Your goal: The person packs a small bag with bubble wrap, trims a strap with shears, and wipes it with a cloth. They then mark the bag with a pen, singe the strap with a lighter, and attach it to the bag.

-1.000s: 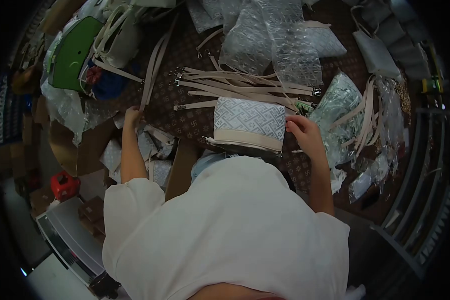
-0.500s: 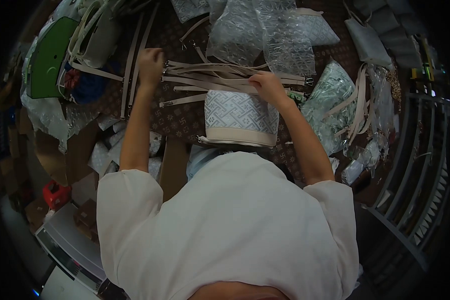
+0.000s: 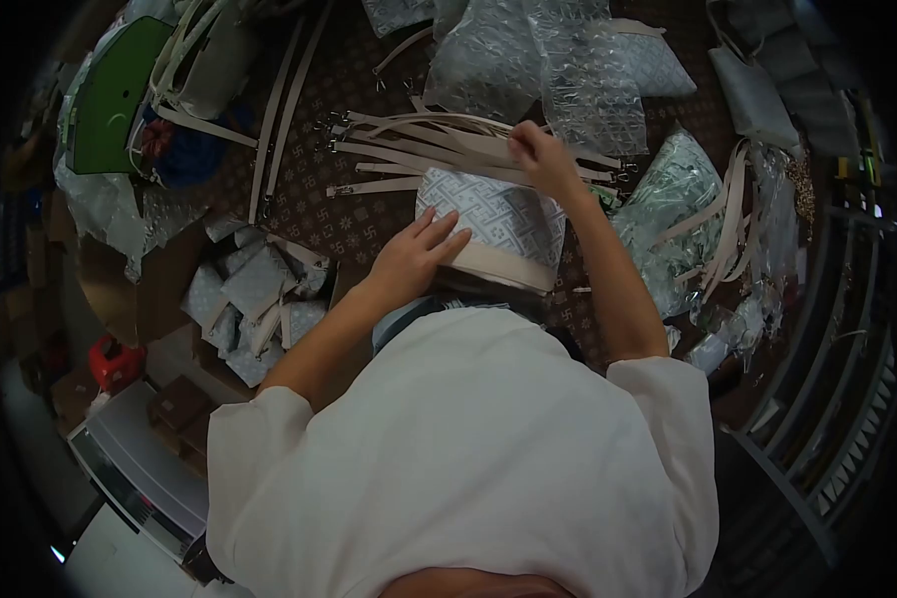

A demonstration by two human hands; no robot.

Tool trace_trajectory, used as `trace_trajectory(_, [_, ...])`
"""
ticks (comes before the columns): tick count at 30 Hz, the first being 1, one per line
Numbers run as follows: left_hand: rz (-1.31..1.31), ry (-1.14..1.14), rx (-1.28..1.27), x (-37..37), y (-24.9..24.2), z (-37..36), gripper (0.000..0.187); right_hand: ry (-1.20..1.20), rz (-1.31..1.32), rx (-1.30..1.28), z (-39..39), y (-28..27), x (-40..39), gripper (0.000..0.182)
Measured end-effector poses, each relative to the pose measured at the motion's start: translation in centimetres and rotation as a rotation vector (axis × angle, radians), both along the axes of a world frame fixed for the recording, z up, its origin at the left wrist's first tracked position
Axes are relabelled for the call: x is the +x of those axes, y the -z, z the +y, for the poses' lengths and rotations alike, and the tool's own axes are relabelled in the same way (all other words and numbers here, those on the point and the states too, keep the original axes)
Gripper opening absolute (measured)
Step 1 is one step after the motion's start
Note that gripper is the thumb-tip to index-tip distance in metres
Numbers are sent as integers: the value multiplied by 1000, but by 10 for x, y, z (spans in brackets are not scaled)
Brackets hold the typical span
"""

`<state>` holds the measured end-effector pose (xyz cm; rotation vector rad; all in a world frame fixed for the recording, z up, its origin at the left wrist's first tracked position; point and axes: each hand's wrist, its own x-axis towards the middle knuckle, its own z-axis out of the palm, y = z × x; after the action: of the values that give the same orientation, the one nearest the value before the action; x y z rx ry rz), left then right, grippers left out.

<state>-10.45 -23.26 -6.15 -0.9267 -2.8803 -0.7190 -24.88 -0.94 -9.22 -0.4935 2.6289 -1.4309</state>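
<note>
Head view, taken from above the person's white-shirted back, which hides the near edge of the table (image 3: 369,214) and the lower rim of the patterned bag (image 3: 498,224). One patterned bag, grey weave with a beige band, stands at the table's near side, directly beyond the person. The left hand (image 3: 414,261) lies flat on the bag's near left corner, fingers spread and extended. The right hand (image 3: 540,157) is at the bag's far edge, fingers curled and pinching one beige strap from the strap pile (image 3: 439,149); the thumb is hidden, so the grip is only partly readable. The straps in that pile overlap, lying just beyond the bag, and cannot be counted exactly; two longer straps (image 3: 279,125) lie apart, left of the pile. Clear plastic bags (image 3: 538,70) lie beyond the pile, their number unclear. A green bag (image 3: 105,95) sits far left of the patterned bag, cut off by the lens edge. Small patterned pouches (image 3: 249,299) are heaped left of the bag, below table level. Bare patterned table surface shows only between the two long straps and the bag
</note>
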Motion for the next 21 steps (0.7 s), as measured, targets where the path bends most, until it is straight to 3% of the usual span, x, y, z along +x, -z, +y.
trace_trajectory(1, [1, 3, 0, -2, -2, -2, 55, 18, 0, -79, 4, -15, -2, 13])
trace_trajectory(3, [-338, -29, 174, -11, -23, -4, 54, 42, 17, -86, 13, -64, -9, 17])
trace_trajectory(5, [-354, -6, 124, -7, -27, -4, 50, 26, -12, -277, 24, -107, -11, 18])
trace_trajectory(10, [-255, 4, 66, 10, -34, 8, 33, -74, 35, -389, 37, -164, 12, 19])
trace_trajectory(12, [-297, 200, -42, 7, -57, 8, 38, -116, 30, -420, 40, -174, 24, 18])
trace_trajectory(14, [-725, 145, -75, -21, -96, -7, 35, -263, -8, -342, 43, -178, 36, 15])
trace_trajectory(16, [-128, -49, 587, -34, -117, -7, 28, -333, 8, -316, 35, -187, 50, 14])
trace_trajectory(17, [-130, -48, 584, -37, -122, 5, 28, -414, 23, -287, 30, -189, 55, 13])
trace_trajectory(19, [-341, 116, 918, -43, -127, 41, 22, -393, 84, -195, 26, -192, 58, 13])
trace_trajectory(20, [-338, 113, 925, -45, -129, 38, 22, -374, 140, -99, 25, -193, 59, 13])
trace_trajectory(21, [-609, 168, 766, -49, -130, 31, 20, -379, 141, -92, 34, -190, 55, 13])
